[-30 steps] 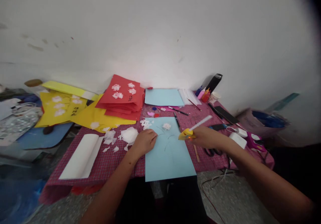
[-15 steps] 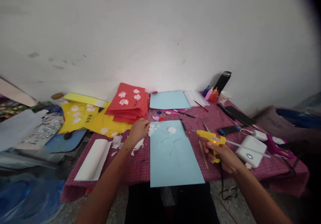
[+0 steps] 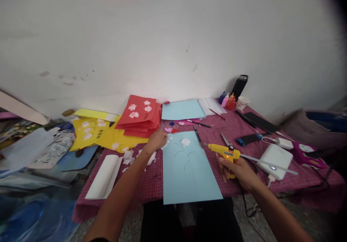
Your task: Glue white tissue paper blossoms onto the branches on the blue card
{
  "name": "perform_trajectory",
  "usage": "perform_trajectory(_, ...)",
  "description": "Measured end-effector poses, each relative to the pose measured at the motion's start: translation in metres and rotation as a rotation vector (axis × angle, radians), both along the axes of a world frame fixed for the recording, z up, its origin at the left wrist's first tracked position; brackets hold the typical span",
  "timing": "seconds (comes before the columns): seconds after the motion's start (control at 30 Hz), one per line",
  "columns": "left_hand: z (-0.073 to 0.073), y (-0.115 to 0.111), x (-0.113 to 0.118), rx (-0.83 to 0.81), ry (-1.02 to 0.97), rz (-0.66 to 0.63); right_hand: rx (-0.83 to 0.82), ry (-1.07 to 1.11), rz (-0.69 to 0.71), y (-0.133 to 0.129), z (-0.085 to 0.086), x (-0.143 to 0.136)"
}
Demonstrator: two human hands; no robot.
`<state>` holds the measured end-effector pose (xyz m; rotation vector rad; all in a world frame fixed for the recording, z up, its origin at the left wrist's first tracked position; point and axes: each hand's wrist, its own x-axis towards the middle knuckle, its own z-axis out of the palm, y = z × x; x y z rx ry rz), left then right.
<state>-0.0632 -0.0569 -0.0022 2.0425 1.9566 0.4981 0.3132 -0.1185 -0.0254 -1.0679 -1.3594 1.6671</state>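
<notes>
In my right hand [image 3: 238,168] is a yellow hot glue gun [image 3: 222,150], its small light glowing orange and a clear glue stick [image 3: 267,163] poking out of its back. The nozzle points left, just past the right edge of a light blue sheet [image 3: 189,180]. That sheet bears thin drawn lines and one white paper flower [image 3: 185,142]. My left hand [image 3: 158,140] is closed over the sheet's upper left corner, fingertips together beside white paper bits [image 3: 166,143]. Whatever it pinches is too small to make out.
Red cards [image 3: 139,113] with white flowers are stacked at the back left, beside yellow sheets [image 3: 108,132]. Torn white scraps [image 3: 128,157] and a paper roll [image 3: 101,177] lie left. Scissors [image 3: 225,139], a white power bank [image 3: 276,160], paint bottles [image 3: 227,99] and a black flask [image 3: 240,86] stand or lie right.
My left hand has moved slightly right, further over the corner of the blue sheet and its white bits. The glue gun has shifted a little left and down in my right hand.
</notes>
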Motion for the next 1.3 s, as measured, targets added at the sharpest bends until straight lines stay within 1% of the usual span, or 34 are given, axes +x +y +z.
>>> perform_trajectory(0.13,0.002,-0.002,-0.005,0.016,-0.142,0.015,0.02,0.019,-0.001,-0.001,-0.002,0.0)
perform_trajectory(0.33,0.008,-0.013,-0.018,0.018,-0.405,0.078,0.025,-0.003,-0.005,0.0,-0.009,0.002)
perform_trajectory(0.4,0.009,-0.019,-0.018,-0.005,-0.581,0.111,0.021,0.004,-0.012,-0.001,-0.008,0.001)
perform_trajectory(0.5,0.013,-0.029,-0.013,-0.081,-0.976,0.161,0.021,0.009,-0.02,-0.003,-0.002,-0.001)
perform_trajectory(0.53,0.014,-0.033,-0.01,-0.106,-1.079,0.169,0.025,0.001,-0.021,-0.004,-0.001,-0.002)
perform_trajectory(0.67,0.019,-0.049,0.004,-0.187,-1.263,0.165,0.047,-0.031,-0.036,-0.004,0.001,-0.002)
perform_trajectory(0.87,0.017,-0.07,0.024,-0.281,-1.41,0.13,0.077,-0.055,-0.025,-0.005,0.0,-0.002)
perform_trajectory(1.03,0.012,-0.079,0.037,-0.334,-1.452,0.124,0.1,-0.072,-0.039,-0.006,0.003,-0.002)
perform_trajectory(1.17,0.005,-0.08,0.047,-0.347,-1.383,0.102,0.082,-0.076,-0.052,-0.005,0.0,-0.001)
perform_trajectory(1.3,-0.004,-0.076,0.065,-0.288,-1.204,0.091,0.082,-0.065,-0.036,-0.004,-0.005,0.0)
